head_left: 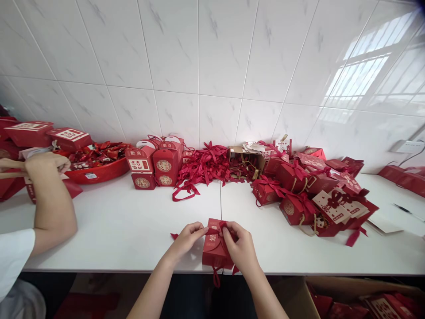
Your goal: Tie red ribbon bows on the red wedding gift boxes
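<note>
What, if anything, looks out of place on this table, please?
The heaped boxes on the right lie jumbled and tilted, unlike the upright boxes left of the ribbon pile. One ribbon loop strays from that pile. The held box shows no visible damage.

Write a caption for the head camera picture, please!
Left hand and right hand handle red ribbon on a red box.

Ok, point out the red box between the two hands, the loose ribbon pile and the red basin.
Red box (212, 247): head view, on its printed face.
Ribbon pile (208, 164): head view, on the middle of the heap.
Red basin (108, 174): head view, on its outer wall.
</note>
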{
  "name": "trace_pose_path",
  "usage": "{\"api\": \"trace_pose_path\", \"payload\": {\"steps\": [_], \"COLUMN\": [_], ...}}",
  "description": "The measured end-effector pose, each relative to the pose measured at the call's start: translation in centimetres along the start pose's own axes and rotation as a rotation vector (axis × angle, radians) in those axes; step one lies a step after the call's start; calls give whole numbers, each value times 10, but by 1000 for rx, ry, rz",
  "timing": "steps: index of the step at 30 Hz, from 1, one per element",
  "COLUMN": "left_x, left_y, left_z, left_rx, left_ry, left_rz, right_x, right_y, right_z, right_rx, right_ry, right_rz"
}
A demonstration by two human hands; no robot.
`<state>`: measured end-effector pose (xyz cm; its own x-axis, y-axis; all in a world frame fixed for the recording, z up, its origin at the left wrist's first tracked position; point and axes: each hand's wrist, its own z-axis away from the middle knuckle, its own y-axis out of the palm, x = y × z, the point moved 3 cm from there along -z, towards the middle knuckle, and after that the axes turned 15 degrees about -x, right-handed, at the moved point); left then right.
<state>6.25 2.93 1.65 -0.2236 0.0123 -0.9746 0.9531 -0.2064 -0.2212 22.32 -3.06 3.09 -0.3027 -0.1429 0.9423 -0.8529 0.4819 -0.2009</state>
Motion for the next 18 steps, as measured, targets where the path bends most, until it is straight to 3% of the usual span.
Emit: {"api": "trace_pose_path", "payload": {"steps": [4, 7, 9, 14, 18], "left_x": [-21, -50, -72, -117, -125], "left_y": [-11, -20, -21, -7, 17], "left_z": [3, 7, 9, 1, -20], "left_rx": [-30, -49, 1, 161, 264], "left_ry": [123, 334, 486, 765, 829], "left_rz": [-83, -245, -372, -558, -577], "right_x": [-5, -3, 0, 13, 12], "right_y": [2, 3, 3, 1, -3], "right_z": [0, -2, -5, -9, -6], "right_rx": [-72, -89, -74, 20, 126], "right_ry": [48, 68, 72, -12, -61], "right_rz": [57, 109, 134, 139, 29]}}
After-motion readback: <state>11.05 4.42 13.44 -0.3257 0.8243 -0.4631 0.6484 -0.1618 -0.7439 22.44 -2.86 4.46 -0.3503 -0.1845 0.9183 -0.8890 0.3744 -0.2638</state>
